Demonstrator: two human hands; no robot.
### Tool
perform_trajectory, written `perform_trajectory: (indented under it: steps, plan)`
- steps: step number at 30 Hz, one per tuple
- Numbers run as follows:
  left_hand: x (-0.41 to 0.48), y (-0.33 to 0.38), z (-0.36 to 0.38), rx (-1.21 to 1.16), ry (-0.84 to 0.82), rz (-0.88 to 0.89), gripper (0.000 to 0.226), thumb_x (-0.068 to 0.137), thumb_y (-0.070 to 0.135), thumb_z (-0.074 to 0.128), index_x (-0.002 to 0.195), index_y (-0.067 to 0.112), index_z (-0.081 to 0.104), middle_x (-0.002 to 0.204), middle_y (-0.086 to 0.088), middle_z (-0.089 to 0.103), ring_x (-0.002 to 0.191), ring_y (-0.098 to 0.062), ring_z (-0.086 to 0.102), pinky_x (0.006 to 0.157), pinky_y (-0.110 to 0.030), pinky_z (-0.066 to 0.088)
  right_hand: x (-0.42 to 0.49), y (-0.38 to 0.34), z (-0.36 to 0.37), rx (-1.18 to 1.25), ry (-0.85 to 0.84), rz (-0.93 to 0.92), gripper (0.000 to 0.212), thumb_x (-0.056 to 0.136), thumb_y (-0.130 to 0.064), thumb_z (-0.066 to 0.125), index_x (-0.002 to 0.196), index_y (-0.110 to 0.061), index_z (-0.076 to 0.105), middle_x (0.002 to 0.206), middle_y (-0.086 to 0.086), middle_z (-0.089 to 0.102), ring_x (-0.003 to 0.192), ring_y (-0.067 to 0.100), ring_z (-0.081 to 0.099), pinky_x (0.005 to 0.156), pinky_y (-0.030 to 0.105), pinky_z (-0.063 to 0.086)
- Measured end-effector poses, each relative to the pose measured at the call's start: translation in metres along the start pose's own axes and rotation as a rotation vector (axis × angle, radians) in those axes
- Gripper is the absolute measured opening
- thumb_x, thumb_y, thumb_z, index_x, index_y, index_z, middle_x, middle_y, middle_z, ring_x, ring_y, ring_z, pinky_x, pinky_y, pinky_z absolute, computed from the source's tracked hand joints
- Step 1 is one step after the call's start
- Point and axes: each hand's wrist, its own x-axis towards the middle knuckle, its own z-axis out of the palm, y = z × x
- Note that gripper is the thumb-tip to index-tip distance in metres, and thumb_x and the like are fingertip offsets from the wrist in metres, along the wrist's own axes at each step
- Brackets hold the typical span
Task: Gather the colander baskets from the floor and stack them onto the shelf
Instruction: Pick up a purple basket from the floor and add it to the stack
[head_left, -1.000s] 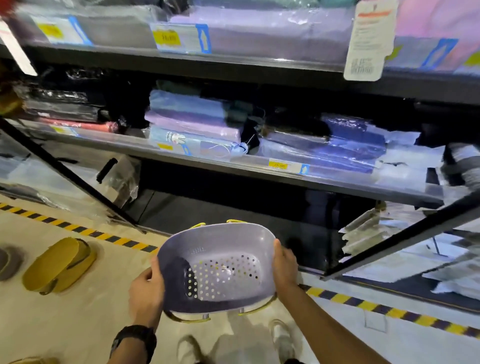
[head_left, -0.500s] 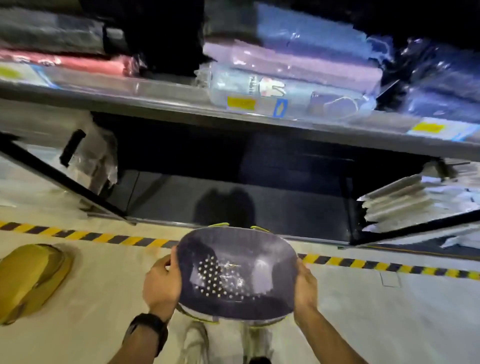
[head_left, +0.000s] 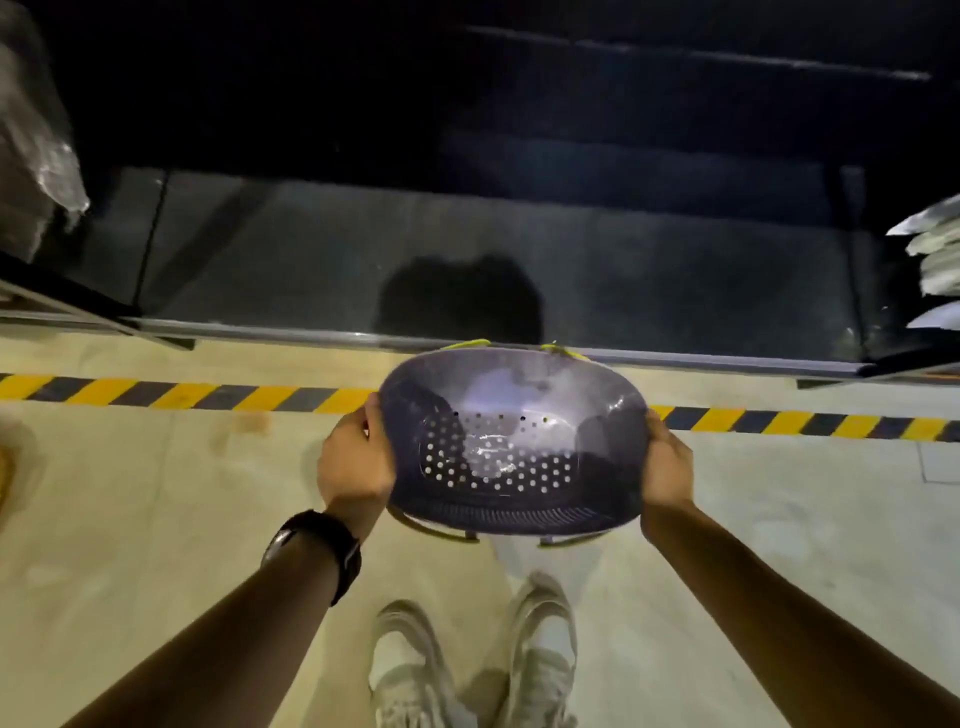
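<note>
The left hand (head_left: 356, 457) is seen left of the centre of the frame, and it is closed on the left end of a purple colander basket (head_left: 511, 441); its fingertips are hidden by the basket wall. The right hand (head_left: 667, 465) is closed in the same way on the right end, so the basket is gripped between both hands and is held in the air at the centre of the frame. The basket is tilted toward the camera, and its inside, with many small round holes in the bottom, is shown. Thin yellow-green loops (head_left: 467, 344) are seen at its far rim and under its near rim; whether they belong to a second basket below cannot be told. A black watch (head_left: 317, 545) is worn on the left wrist. In the lower centre two light shoes (head_left: 543, 639) are seen on the pale floor (head_left: 130, 519). A yellow and black striped tape (head_left: 182, 395) is laid across the floor from the left edge to the right edge, and part of it is covered by the basket. Above the tape the dark bottom shelf (head_left: 675, 291) is found, and its front edge is seen just behind the far rim of the basket. A dark shadow (head_left: 460, 299) is cast on the shelf board above the basket. Goods wrapped in clear plastic (head_left: 31, 156) are seen in the upper left, and white flat packs (head_left: 935, 254) at the right edge.
</note>
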Motion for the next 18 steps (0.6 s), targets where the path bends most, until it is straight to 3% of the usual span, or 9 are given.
perform_trajectory:
  steps: [2, 5, 8, 10, 12, 15, 18]
  plan:
    - [0.018, -0.016, 0.031, 0.001, 0.017, 0.009, 0.054, 0.106, 0.051, 0.03, 0.101, 0.013, 0.068, 0.092, -0.003, 0.06, 0.083, -0.027, 0.05, 0.075, -0.036, 0.035, 0.032, 0.016, 0.007, -0.024, 0.006, 0.008, 0.029, 0.1, -0.035, 0.05, 0.088, -0.017, 0.068, 0.1, 0.007, 0.073, 0.093, 0.028, 0.066, 0.085, 0.039, 0.055]
    - [0.039, -0.032, 0.068, 0.002, 0.054, -0.015, 0.052, 0.105, 0.054, 0.031, 0.1, 0.017, 0.068, 0.088, 0.002, 0.056, 0.075, -0.021, 0.047, 0.073, -0.035, 0.035, 0.07, 0.038, 0.013, -0.048, 0.013, 0.03, 0.028, 0.104, -0.032, 0.042, 0.1, -0.016, 0.065, 0.102, 0.006, 0.069, 0.087, 0.023, 0.063, 0.067, 0.028, 0.051]
    - [0.053, -0.037, 0.092, 0.009, 0.047, 0.019, 0.051, 0.104, 0.056, 0.03, 0.087, 0.021, 0.063, 0.078, 0.003, 0.059, 0.068, -0.022, 0.05, 0.068, -0.035, 0.037, 0.093, 0.054, 0.015, 0.007, 0.0, 0.051, 0.027, 0.105, -0.032, 0.04, 0.113, -0.017, 0.062, 0.116, 0.007, 0.067, 0.101, 0.026, 0.062, 0.077, 0.032, 0.052]
    - [0.059, -0.038, 0.102, 0.031, 0.038, 0.022, 0.05, 0.104, 0.056, 0.031, 0.084, 0.022, 0.061, 0.067, 0.008, 0.055, 0.062, -0.016, 0.049, 0.061, -0.031, 0.036, 0.101, 0.059, 0.014, 0.023, 0.03, 0.039, 0.027, 0.104, -0.032, 0.041, 0.114, -0.019, 0.063, 0.115, 0.005, 0.067, 0.103, 0.026, 0.062, 0.074, 0.03, 0.049]
    - [0.064, -0.038, 0.108, 0.023, 0.021, 0.014, 0.048, 0.104, 0.054, 0.033, 0.084, 0.02, 0.061, 0.067, 0.01, 0.054, 0.062, -0.011, 0.048, 0.055, -0.028, 0.032, 0.109, 0.06, 0.013, 0.015, 0.042, 0.034, 0.027, 0.105, -0.032, 0.04, 0.109, -0.02, 0.064, 0.113, 0.003, 0.067, 0.096, 0.024, 0.063, 0.067, 0.027, 0.047]
    - [0.071, -0.036, 0.118, -0.024, -0.007, -0.011, 0.048, 0.106, 0.049, 0.034, 0.09, 0.014, 0.063, 0.083, -0.005, 0.064, 0.077, -0.025, 0.056, 0.068, -0.035, 0.04, 0.121, 0.054, 0.017, 0.021, 0.057, 0.046, 0.029, 0.101, -0.037, 0.047, 0.086, -0.02, 0.066, 0.096, 0.0, 0.071, 0.087, 0.022, 0.064, 0.063, 0.028, 0.047]
    - [0.076, -0.03, 0.122, -0.016, -0.004, -0.052, 0.051, 0.107, 0.047, 0.032, 0.098, 0.009, 0.064, 0.092, -0.009, 0.063, 0.085, -0.027, 0.056, 0.072, -0.037, 0.04, 0.131, 0.047, 0.023, 0.033, 0.018, 0.048, 0.03, 0.099, -0.038, 0.051, 0.085, -0.018, 0.069, 0.09, 0.0, 0.073, 0.091, 0.027, 0.067, 0.074, 0.035, 0.054]
